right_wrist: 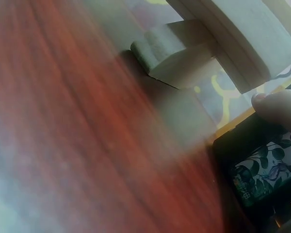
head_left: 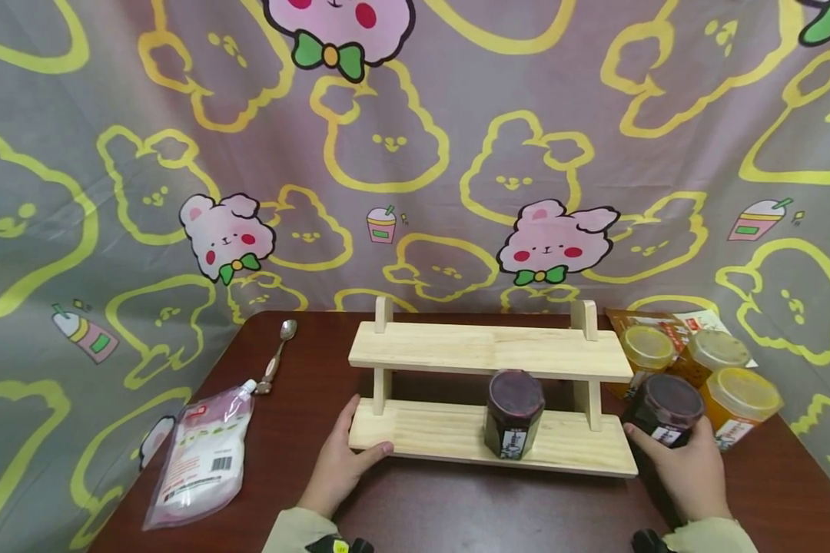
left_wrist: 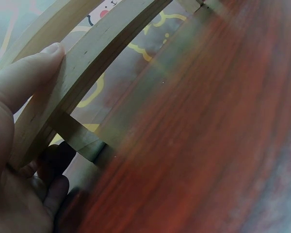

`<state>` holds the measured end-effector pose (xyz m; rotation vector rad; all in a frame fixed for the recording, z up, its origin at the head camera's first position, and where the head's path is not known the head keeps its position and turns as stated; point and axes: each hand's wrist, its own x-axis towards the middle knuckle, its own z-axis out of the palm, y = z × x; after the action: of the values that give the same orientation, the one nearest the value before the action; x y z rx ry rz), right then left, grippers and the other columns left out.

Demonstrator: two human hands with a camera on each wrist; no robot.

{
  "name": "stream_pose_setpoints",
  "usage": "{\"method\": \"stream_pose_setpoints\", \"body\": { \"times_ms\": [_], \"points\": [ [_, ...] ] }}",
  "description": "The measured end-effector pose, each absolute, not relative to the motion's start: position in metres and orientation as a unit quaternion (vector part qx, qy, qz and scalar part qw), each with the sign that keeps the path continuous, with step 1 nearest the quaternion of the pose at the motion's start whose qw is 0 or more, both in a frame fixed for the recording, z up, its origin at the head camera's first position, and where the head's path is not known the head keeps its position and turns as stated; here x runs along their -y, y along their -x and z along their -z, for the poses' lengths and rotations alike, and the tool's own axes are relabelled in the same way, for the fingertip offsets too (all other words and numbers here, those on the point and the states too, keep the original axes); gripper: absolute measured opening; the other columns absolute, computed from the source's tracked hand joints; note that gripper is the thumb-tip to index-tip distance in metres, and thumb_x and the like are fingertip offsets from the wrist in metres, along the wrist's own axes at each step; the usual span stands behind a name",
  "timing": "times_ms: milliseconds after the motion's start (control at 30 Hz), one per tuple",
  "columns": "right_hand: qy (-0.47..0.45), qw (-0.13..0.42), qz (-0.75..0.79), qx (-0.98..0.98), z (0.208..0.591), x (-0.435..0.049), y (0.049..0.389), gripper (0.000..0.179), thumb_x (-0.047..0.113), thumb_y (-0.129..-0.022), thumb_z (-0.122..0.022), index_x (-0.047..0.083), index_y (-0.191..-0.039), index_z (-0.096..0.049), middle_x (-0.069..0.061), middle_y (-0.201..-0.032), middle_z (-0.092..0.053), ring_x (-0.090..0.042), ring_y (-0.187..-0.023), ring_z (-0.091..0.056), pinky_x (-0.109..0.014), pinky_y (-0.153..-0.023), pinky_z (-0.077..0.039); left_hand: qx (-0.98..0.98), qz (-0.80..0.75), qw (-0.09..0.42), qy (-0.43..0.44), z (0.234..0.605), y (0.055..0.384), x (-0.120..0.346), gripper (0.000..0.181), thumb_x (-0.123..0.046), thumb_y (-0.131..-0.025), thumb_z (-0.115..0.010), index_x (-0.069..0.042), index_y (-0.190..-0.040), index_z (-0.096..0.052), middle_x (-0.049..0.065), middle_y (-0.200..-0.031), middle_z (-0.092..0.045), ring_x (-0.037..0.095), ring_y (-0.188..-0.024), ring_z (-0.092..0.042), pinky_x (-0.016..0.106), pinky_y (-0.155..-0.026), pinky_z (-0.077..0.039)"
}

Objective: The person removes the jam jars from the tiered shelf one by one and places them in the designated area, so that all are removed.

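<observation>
A two-tier wooden shelf [head_left: 429,434] stands on the table, with a dark jam jar [head_left: 515,415] upright on its lower board. My left hand [head_left: 342,465] grips the left end of that lower board. In the left wrist view, the thumb [left_wrist: 41,68] lies against the board's front edge and the other fingers curl around its end and underneath. At the shelf's right end, my right hand [head_left: 692,468] holds a second dark jar [head_left: 666,403] by its side. The right wrist view shows this jar's leafy label [right_wrist: 266,170] and the thumb [right_wrist: 276,107] against it.
Several amber and yellow jars, including a yellow one [head_left: 742,399], cluster at the right before a brown packet [head_left: 646,319]. A spouted pouch [head_left: 204,461] and a spoon [head_left: 277,357] lie at the left. A patterned curtain [head_left: 415,200] hangs behind the table.
</observation>
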<state>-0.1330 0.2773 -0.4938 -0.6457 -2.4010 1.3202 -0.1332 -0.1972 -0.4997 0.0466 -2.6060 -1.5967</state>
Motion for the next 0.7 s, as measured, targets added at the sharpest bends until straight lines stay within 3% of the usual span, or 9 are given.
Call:
{"method": "stream_pose_setpoints", "body": {
  "times_ms": [467, 700],
  "points": [
    [0.223, 0.145, -0.456, 0.849, 0.491, -0.278, 0.14, 0.094, 0.026, -0.081, -0.084, -0.005, -0.151, -0.029, -0.035, -0.142, -0.042, -0.053, -0.13, -0.04, -0.067, -0.107, -0.03, 0.85, 0.525, 0.042, -0.015, 0.498, 0.133, 0.197, 0.107, -0.033, -0.075, -0.09, -0.004, -0.157, -0.028, 0.023, -0.155, -0.038, 0.04, -0.142, -0.037, 0.059, -0.115, -0.028],
    [0.221, 0.129, -0.439, 0.861, 0.489, -0.282, 0.144, 0.091, 0.035, -0.083, -0.083, -0.005, -0.149, -0.034, -0.035, -0.14, -0.045, -0.054, -0.129, -0.041, -0.067, -0.106, -0.031, 0.849, 0.526, 0.042, -0.013, 0.497, 0.132, 0.196, 0.106, -0.032, -0.075, -0.09, -0.003, -0.157, -0.028, 0.024, -0.156, -0.037, 0.041, -0.142, -0.036, 0.059, -0.115, -0.028]
  ]
}}
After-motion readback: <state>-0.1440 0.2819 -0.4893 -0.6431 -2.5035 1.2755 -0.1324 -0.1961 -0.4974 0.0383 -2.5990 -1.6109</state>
